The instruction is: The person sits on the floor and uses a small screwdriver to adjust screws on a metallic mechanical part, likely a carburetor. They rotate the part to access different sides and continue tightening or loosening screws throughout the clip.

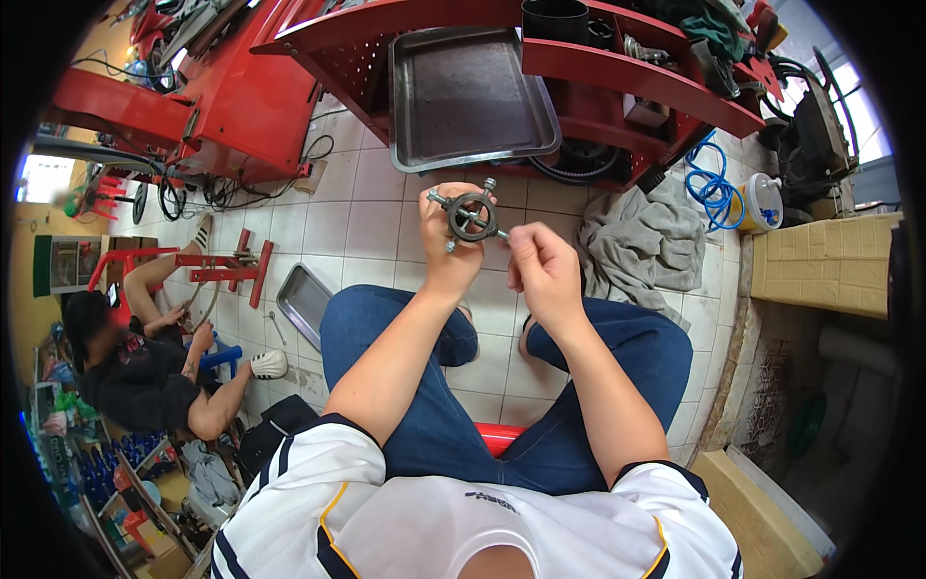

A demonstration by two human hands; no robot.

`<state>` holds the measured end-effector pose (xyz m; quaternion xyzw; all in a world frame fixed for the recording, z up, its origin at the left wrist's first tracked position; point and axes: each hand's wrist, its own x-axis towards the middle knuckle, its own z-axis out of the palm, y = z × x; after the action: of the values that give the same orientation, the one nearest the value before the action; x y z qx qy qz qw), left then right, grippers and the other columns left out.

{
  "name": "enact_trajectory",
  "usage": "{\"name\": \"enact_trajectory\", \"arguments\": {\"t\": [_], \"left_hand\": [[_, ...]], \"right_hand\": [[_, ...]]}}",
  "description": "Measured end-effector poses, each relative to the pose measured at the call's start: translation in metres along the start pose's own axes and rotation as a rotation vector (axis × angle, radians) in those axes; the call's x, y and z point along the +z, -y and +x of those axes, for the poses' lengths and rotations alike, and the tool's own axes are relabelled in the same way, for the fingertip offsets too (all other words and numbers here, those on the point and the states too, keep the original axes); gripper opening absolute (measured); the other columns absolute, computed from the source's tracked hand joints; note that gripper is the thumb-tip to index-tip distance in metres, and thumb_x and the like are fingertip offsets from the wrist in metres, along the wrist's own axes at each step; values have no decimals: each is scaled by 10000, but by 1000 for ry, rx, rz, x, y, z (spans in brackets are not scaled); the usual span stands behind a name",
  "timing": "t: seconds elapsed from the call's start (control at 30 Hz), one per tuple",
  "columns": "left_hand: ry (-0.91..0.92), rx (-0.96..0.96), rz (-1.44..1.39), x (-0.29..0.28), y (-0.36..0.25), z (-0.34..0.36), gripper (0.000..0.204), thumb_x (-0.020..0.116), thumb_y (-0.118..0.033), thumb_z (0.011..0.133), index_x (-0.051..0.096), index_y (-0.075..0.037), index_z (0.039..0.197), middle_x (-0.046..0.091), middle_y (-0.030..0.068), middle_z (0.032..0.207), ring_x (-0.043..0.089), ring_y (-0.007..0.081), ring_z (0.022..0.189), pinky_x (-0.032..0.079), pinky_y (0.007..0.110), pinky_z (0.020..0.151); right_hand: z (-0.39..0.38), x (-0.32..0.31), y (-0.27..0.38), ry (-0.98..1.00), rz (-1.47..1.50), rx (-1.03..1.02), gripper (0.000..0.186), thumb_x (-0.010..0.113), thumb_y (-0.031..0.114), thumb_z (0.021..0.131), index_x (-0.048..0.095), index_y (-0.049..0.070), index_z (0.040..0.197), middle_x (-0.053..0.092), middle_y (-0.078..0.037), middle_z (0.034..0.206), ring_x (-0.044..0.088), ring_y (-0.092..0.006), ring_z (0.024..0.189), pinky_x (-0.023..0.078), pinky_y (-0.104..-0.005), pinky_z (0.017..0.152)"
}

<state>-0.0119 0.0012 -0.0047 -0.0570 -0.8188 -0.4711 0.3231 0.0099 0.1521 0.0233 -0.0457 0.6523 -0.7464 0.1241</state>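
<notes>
A dark round metal ring tool with several bolts sticking out around its rim point(472, 233) is held up in front of me, below the tray. My left hand point(449, 265) is wrapped round it from beneath and the left side, and some fingers are hidden behind the ring. At the ring's lower right, my right hand point(547, 268) pinches the end of one bolt point(502, 234) between thumb and forefinger. A crosspiece shows inside the ring, too small to make out fully.
Beyond my hands, a metal tray point(473, 96) rests by a red tool cart point(617, 58). A grey cloth point(641, 241) lies right on the tiles. Left are a smaller tray point(305, 301), a wrench point(276, 328) and a seated person point(135, 367). A blue hose point(709, 183) coils far right.
</notes>
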Motion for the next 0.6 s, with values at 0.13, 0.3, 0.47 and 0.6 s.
{"name": "enact_trajectory", "arguments": {"t": [0.13, 0.3, 0.47, 0.6], "left_hand": [[15, 5, 14, 0, -1, 0, 188, 761, 68, 789, 666, -61, 887, 665, 43, 967, 604, 214, 935, 470, 333, 825], [8, -16, 14, -1, 0, -2, 188, 772, 55, 787, 672, -63, 894, 667, 43, 962, 607, 215, 927, 468, 335, 818], [26, -2, 26, -1, -4, 3, 182, 774, 56, 784, 680, -58, 891, 668, 49, 958, 612, 218, 929, 472, 336, 817], [12, -8, 21, -1, 1, 0, 173, 775, 58, 779, 677, -54, 867, 669, 53, 963, 613, 219, 929, 476, 338, 823]], "right_hand": [[1, -1, 3, 23, 19, 40, 366, 533, 317, 1052, 643, -9, 928, 587, -11, 599, 497, -57, 519, 392, -229, 499], [0, -3, 9, 73, -80, 49, 363, 506, 313, 1063, 644, -11, 978, 598, -19, 608, 515, -60, 535, 406, -231, 519], [1, 5, 4, -39, 4, -49, 386, 506, 344, 1062, 638, 2, 942, 579, -20, 593, 500, -60, 520, 395, -214, 511], [2, -8, 7, 117, -57, 110, 377, 511, 359, 1061, 625, 4, 1002, 594, -25, 655, 509, -58, 556, 399, -203, 520]]}}
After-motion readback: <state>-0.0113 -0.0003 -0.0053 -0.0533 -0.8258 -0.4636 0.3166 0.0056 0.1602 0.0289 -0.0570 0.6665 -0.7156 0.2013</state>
